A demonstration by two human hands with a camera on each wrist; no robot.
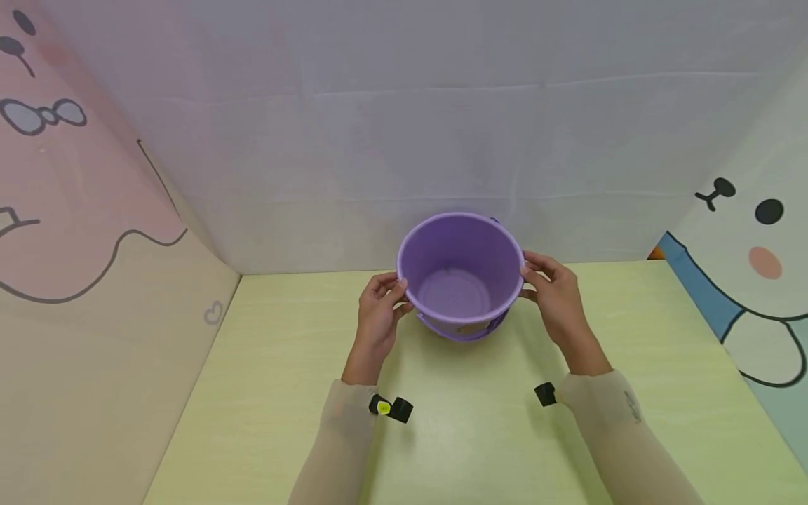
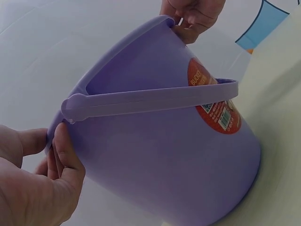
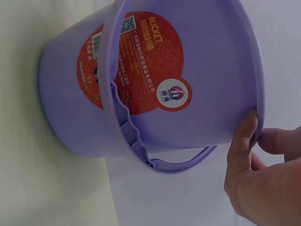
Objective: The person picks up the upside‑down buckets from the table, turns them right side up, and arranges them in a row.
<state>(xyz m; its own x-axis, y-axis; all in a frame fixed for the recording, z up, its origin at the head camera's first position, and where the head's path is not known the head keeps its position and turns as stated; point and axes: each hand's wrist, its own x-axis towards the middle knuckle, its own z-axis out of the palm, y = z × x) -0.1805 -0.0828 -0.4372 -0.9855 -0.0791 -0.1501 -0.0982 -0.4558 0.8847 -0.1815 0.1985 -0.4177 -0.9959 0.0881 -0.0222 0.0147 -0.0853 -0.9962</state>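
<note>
A purple plastic bucket (image 1: 456, 291) stands at the back of the table, its mouth facing up toward the head camera. My left hand (image 1: 379, 308) pinches the rim at the left, thumb over the lip and fingers under it. On the opposite side my right hand (image 1: 555, 298) pinches the rim in the same way. The bucket's handle (image 2: 150, 101) hangs down across its front, and a wavy grip (image 3: 128, 125) shows on it in the right wrist view. A red label (image 3: 155, 61) reading BUCKET is stuck on the front wall. Inside, only the bare bottom shows.
The pale yellow-green table (image 1: 284, 393) runs up to a white cloth wall (image 1: 353, 154) right behind the bucket. Side panels with cartoon animals, a pink one (image 1: 82, 175) at left and a white one (image 1: 757, 217) at right, flank it. Both wrists carry small black cameras.
</note>
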